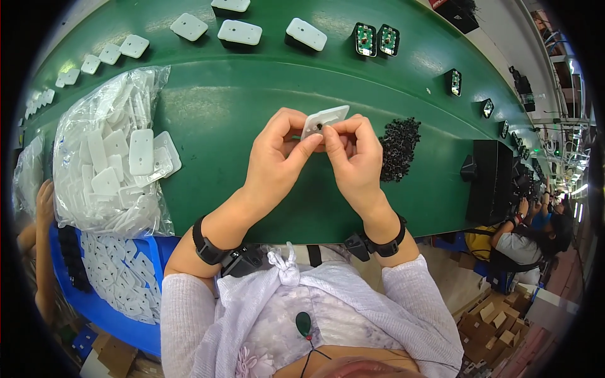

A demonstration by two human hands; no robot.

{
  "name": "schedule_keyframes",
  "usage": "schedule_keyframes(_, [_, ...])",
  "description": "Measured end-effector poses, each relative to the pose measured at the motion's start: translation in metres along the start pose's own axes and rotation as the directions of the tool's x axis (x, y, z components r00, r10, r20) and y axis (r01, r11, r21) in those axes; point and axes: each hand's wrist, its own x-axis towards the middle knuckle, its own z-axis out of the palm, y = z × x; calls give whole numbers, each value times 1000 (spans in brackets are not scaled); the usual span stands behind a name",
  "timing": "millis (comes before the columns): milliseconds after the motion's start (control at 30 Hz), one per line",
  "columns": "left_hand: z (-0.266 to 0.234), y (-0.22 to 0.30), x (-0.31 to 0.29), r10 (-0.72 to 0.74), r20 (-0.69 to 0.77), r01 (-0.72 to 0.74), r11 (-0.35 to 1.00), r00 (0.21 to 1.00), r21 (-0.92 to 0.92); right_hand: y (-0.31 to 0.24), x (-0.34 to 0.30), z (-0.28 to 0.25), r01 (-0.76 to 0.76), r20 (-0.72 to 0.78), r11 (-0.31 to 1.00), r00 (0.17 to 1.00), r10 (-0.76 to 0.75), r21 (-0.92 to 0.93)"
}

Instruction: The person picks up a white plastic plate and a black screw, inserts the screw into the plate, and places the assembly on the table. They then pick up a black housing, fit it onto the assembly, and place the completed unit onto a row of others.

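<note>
White rectangular plastic plate (pixel 326 120) is pinched by both hands, left hand (pixel 275 160) and right hand (pixel 354 160); its tiny black centre piece could slip onto the green table (pixel 239 101).

Large clear crinkled plastic bag (pixel 110 154) of white flat plastic plates lying on green belt at left, mouth gaping toward centre, plates spilling out. Second, smaller clear plastic bag (pixel 28 173) sitting at far left edge, partly cut off. Brown cardboard boxes (pixel 488 321) piling on floor at near right. Brown cardboard (pixel 113 353) showing at near left, under blue bin.
</note>
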Motion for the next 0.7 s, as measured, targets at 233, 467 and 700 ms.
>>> schedule_keyframes(233, [-4,-1,1,306,75,-312,876,949,369,-5,1,-4,-135,136,903,987,86,409])
schedule_keyframes(467, [-7,10,2,-2,13,2,999,1000,-47,0,9,-14,128,-117,987,986,-117,98])
schedule_keyframes(700, [-5,6,1,16,57,-15,1000,998,-25,-4,12,-18,-309,288,803,941,179,509])
